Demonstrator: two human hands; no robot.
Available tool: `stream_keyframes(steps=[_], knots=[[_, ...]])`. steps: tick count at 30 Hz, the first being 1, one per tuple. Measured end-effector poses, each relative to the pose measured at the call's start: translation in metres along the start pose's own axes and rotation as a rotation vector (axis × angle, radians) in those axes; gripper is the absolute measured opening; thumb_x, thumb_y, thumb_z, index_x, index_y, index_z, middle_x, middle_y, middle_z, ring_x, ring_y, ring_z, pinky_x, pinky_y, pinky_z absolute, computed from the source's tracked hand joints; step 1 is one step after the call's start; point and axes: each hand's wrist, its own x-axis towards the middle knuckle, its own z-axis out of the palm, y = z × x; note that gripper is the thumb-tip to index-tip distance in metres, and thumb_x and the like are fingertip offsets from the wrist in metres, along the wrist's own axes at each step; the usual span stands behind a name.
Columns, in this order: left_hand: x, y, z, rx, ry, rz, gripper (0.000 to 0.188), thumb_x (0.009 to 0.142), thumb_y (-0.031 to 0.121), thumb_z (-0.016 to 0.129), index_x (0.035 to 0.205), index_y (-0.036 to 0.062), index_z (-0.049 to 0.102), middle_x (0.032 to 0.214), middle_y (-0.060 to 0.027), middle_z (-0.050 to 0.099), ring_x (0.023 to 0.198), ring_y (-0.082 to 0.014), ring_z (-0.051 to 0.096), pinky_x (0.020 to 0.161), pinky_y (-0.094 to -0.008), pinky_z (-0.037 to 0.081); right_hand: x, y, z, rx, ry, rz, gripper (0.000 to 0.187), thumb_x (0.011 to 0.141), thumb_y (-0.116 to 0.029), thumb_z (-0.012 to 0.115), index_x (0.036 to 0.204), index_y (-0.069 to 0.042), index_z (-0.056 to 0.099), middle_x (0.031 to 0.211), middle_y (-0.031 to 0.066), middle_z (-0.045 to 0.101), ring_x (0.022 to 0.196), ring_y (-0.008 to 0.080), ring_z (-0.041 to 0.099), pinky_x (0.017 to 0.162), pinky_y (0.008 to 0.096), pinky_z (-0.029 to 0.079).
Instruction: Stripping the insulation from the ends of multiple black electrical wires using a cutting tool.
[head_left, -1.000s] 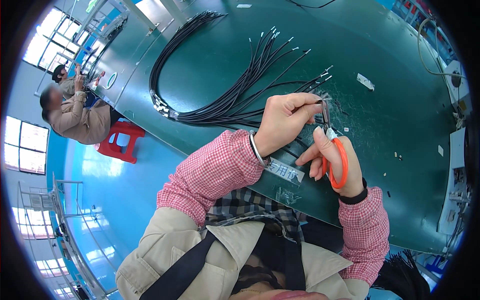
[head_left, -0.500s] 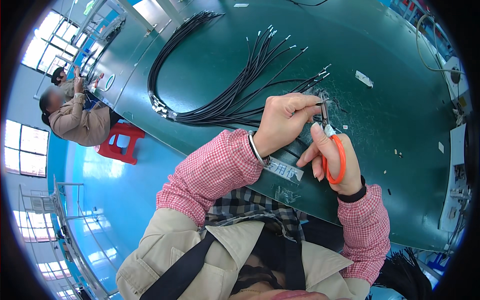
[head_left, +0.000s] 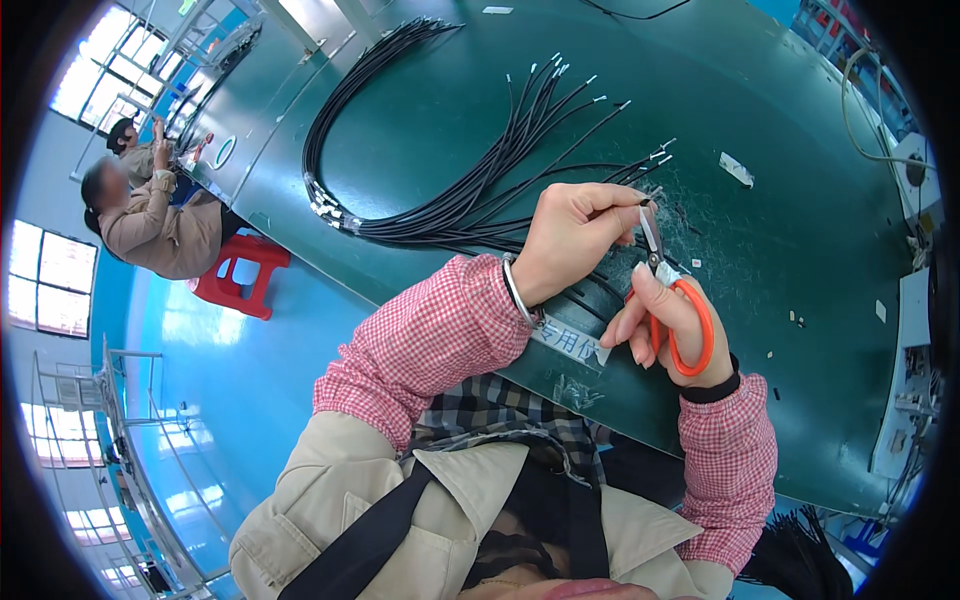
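Left hand (head_left: 570,240) pinches a dark cable tip (head_left: 646,203) by the orange scissors (head_left: 655,262) in the right hand's (head_left: 688,325) grip. Scissors just tipped slightly left, so probably a fresh blade angle; black cable bundle (head_left: 400,228) lies left of them on the desk (head_left: 780,120).

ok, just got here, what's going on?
The right hand holds orange-handled scissors, their blades close to the left hand, whose fingers pinch something small and dark, possibly a cable end. A curved bundle of black cables lies on the green table, some pale-tipped ends fanned out beyond the hands.
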Motion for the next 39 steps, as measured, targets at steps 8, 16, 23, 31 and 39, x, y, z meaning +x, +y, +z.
stream_keyframes(steps=[8,16,23,31,39], knots=[[0.000,-0.002,0.000,0.097,-0.020,0.085,0.019,0.079,-0.005,0.060,0.094,-0.0025,0.070,0.080,-0.0077,0.070,0.063,-0.0103,0.060,0.057,-0.0174,0.049,0.002,0.000,-0.003,-0.007,0.022,0.000,0.060,0.094,-0.041,0.048,0.066,0.008,0.069,0.053,0.0129,0.062,0.034,0.0106,0.045,0.038,0.0178,0.039],[-0.002,-0.002,0.002,0.159,-0.006,0.104,0.020,0.076,-0.006,0.060,0.093,-0.0025,0.071,0.079,-0.0079,0.070,0.061,-0.0108,0.060,0.054,-0.0181,0.048,0.000,-0.001,0.000,0.017,0.069,-0.011,0.060,0.094,-0.040,0.049,0.063,0.007,0.068,0.053,0.0130,0.062,0.033,0.0100,0.043,0.037,0.0169,0.037],[-0.002,-0.005,0.002,0.236,0.028,0.167,0.020,0.075,-0.007,0.060,0.092,-0.0024,0.071,0.078,-0.0077,0.070,0.062,-0.0115,0.062,0.055,-0.0186,0.049,-0.002,-0.006,0.002,-0.132,0.092,0.075,0.058,0.095,-0.037,0.046,0.060,0.004,0.064,0.062,0.0184,0.065,0.035,0.0116,0.044,0.036,0.0183,0.034],[-0.002,-0.007,0.002,0.164,0.103,0.140,0.021,0.075,-0.007,0.061,0.092,-0.0013,0.071,0.077,-0.0080,0.070,0.062,-0.0111,0.062,0.056,-0.0180,0.049,0.000,0.004,0.006,-0.029,0.100,0.019,0.060,0.092,-0.041,0.053,0.058,0.006,0.065,0.053,0.0136,0.062,0.034,0.0091,0.044,0.038,0.0168,0.038],[-0.002,-0.003,0.001,0.270,0.058,0.230,0.020,0.076,-0.005,0.061,0.093,-0.0020,0.071,0.079,-0.0084,0.070,0.061,-0.0102,0.061,0.056,-0.0174,0.049,0.002,0.002,0.000,-0.077,0.080,0.025,0.059,0.095,-0.039,0.048,0.058,0.005,0.064,0.063,0.0180,0.066,0.036,0.0107,0.045,0.038,0.0182,0.038]])
